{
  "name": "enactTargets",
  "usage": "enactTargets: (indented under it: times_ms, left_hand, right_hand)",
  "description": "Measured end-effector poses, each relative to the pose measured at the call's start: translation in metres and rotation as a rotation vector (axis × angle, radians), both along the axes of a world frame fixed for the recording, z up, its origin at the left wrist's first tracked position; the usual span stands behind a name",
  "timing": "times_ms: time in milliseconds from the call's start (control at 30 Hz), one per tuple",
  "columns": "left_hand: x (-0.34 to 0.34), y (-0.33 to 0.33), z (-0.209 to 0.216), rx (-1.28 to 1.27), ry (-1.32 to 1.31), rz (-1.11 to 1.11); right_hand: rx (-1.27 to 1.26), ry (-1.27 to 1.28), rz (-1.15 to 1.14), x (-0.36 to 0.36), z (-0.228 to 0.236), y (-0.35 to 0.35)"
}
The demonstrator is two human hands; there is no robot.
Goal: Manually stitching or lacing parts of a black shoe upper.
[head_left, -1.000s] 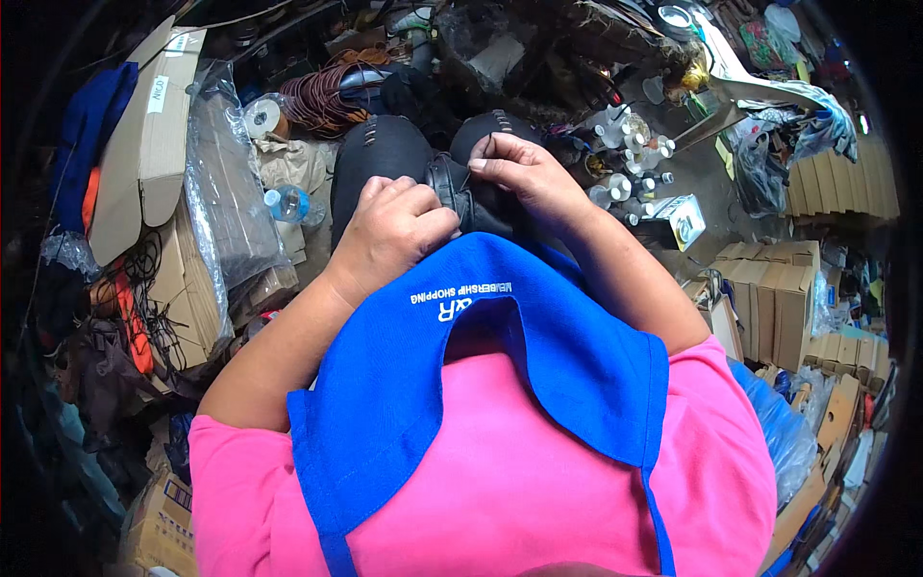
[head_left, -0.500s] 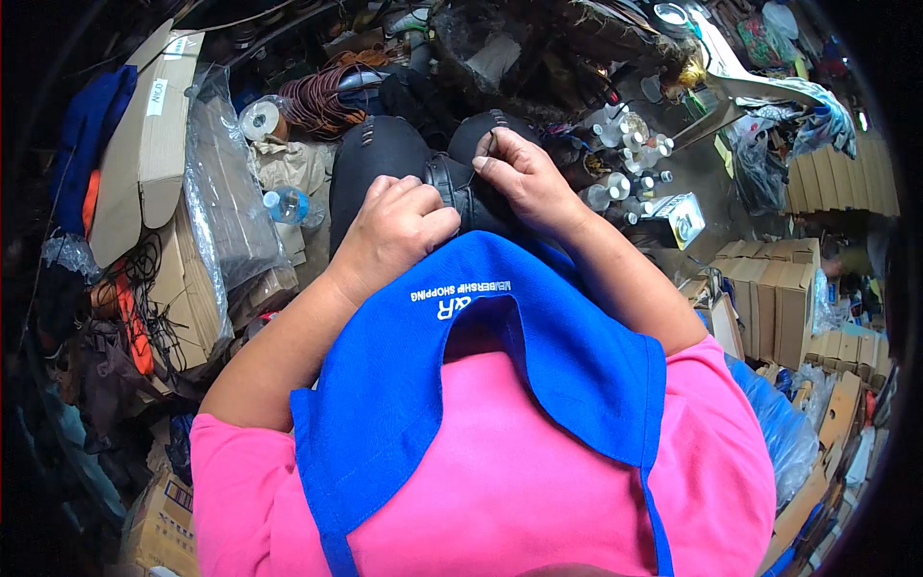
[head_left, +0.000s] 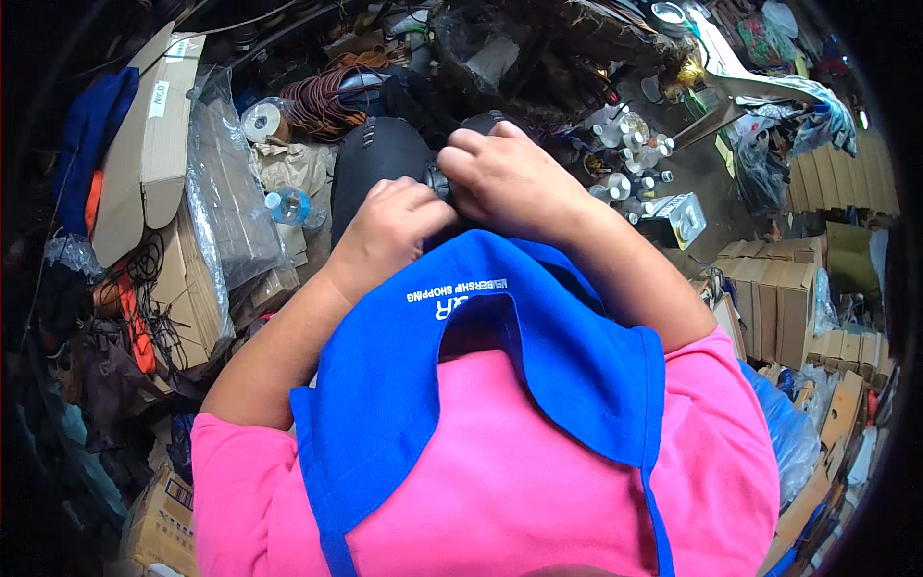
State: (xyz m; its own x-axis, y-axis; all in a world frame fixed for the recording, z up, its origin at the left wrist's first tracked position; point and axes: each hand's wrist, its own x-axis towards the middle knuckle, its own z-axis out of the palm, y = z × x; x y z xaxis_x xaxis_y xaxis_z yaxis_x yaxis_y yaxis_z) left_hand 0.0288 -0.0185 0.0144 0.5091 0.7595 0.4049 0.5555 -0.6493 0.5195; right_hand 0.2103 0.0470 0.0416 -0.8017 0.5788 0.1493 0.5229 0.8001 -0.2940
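Over my lap, both hands are close together at a black, shiny, leather-like item, whose kind I cannot make out. My left hand is curled against its near left side, with the fingertips hidden. From the right, my right hand bends over the item with its knuckles up and fingers closed; whatever they pinch is out of sight. Dark trousers cover my knees beneath it. A blue apron hangs over my pink shirt and reaches up to my wrists.
To the left are flat cardboard, a plastic-wrapped stack, a thread spool and a clear bottle. Several small white-capped bottles and a metal tin stand at right. Cardboard boxes lie farther right.
My right hand has moved left and nearer, from a raised pinch by the right knee down over the black item. My left hand has shifted slightly.
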Motion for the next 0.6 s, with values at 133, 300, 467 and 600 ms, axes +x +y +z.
enactTargets:
  times_ms: [133,300,467,600]
  left_hand:
    - [-0.004,0.0,0.013,0.063,-0.228,0.25]
    - [-0.001,0.02,0.025,0.274,0.037,0.116]
    - [-0.003,0.031,0.025,0.27,0.206,0.036]
    - [0.02,0.019,0.049,0.39,0.285,-0.102]
  right_hand:
    - [0.019,-0.129,0.114,-0.007,0.005,0.004]
    - [-0.25,0.034,0.085,0.011,-0.01,0.019]
    - [-0.632,0.3,-0.092,0.027,-0.016,0.011]
    - [-0.9,0.64,-0.229,0.049,-0.035,0.004]
